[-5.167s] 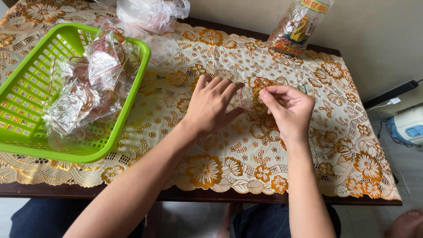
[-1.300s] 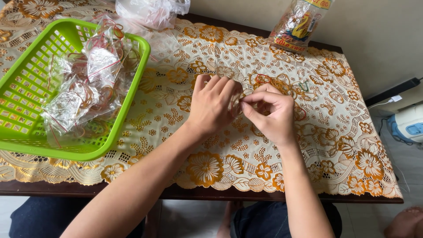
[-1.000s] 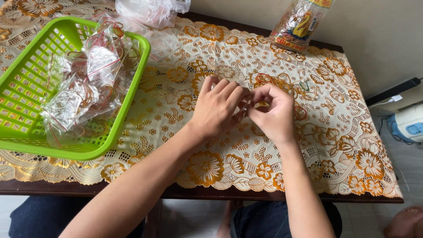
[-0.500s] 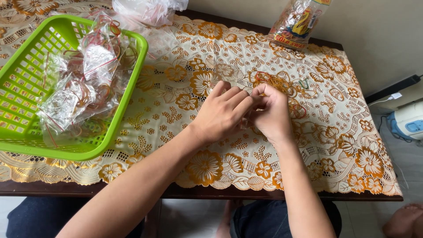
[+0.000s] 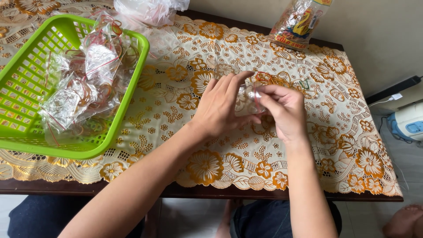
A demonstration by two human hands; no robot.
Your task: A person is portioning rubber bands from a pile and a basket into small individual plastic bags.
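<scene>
Small clear bag sits pinched between both sets of fingers, above the floral cloth. Left hand cups it; right hand fingertips close narrowly on a red band at its neck. Tying appears underway; the next wrap needs steady tension.

We sat at a dark wooden table, its top almost wholly covered by a cream lace tablecloth worked with orange and gold flowers, the scalloped edge hanging just over the near side. Behind the table rose a plain, pale grey-green wall. To our right the floor was of light tiles, and on it, close to the wall, stood a white and blue appliance with a black power strip and a white cable just beside it. The light was soft and even, throwing only faint shadows.
</scene>
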